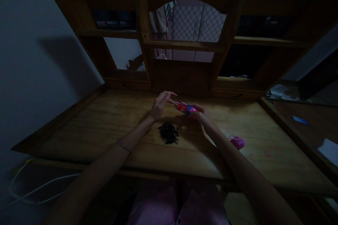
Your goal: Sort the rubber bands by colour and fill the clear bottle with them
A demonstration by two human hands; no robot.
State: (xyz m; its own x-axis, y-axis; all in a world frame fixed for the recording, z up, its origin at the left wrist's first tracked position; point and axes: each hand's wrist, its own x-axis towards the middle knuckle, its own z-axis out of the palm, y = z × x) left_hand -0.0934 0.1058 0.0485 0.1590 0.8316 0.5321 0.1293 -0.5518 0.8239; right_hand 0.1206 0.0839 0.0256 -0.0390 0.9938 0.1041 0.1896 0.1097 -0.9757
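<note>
My right hand [202, 115] grips a small see-through bottle [185, 108] with red, blue and pink on it. The bottle lies tilted nearly level above the table, its narrow end toward the left. Just off that end, my left hand [159, 104] is held with its fingers stretched out; whether a fingertip touches the bottle I cannot tell. Below and between both hands, a heap of small shiny black pieces [168, 133] rests on the wooden table [105, 119]. Their exact kind is too dark to make out.
To the right of my right forearm lies a small pink item with a loop [238, 142]. A wooden shelf unit [182, 44] rises along the table's far edge. White cables [39, 191] hang at the lower left, and a wall [39, 77] borders the left side.
</note>
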